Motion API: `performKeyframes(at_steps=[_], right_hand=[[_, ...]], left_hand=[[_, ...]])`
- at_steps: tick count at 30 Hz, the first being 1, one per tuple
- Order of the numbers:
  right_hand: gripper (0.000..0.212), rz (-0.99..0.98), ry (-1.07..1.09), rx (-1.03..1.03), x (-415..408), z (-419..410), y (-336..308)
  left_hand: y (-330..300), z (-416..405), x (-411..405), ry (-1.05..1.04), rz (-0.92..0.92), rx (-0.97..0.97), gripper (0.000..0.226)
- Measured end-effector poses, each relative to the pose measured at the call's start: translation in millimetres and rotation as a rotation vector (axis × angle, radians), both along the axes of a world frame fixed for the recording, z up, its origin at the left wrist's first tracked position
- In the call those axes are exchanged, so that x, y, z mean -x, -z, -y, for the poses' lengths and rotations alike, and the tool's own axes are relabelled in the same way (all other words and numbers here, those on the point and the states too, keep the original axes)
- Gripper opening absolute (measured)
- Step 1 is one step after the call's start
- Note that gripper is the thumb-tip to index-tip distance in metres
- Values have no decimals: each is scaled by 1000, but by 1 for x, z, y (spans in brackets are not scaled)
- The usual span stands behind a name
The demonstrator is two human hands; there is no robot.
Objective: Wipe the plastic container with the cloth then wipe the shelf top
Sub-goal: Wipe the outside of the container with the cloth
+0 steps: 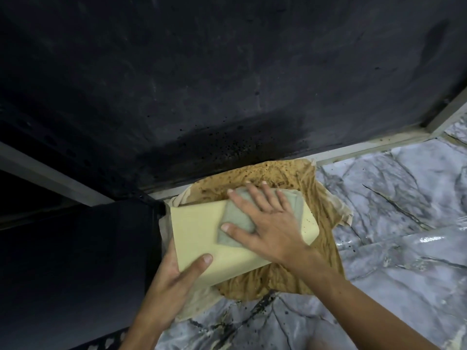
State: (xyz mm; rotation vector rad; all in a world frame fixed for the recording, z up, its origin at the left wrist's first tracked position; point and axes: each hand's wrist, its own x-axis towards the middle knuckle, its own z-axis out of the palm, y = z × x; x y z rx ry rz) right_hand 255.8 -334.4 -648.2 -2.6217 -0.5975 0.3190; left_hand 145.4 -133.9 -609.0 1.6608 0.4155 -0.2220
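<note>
A pale yellow plastic container (199,231) lies on a brown stained paper sheet (278,281) on the marble-patterned surface. My left hand (177,276) grips its near left corner, thumb on top. A folded grey-green cloth (237,218) lies on the container's top. My right hand (265,218) presses flat on the cloth with fingers spread. The black shelf (75,261) stands just left of the container, its top dark and hard to make out.
A dark wall (227,84) with black specks rises behind, edged by a pale strip (353,147) at its base. The grey marble-patterned covering (391,210) stretches right and forward, glossy and wrinkled, with dark spatters near the paper.
</note>
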Motion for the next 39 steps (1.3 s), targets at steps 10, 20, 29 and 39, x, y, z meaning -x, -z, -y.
performKeyframes(at_steps=[10, 20, 29, 39], right_hand=[[94, -18, 337, -37, 20, -5, -6], [78, 109, -39, -118, 7, -38, -19], [81, 24, 257, -58, -10, 65, 28], [51, 39, 212, -571, -18, 98, 54]], left_hand=[[-6, 7, -11, 45, 35, 4, 69], [-8, 8, -9, 65, 24, 23, 64], [-7, 8, -11, -8, -33, 31, 74], [-30, -21, -74, -192, -391, 283, 45]])
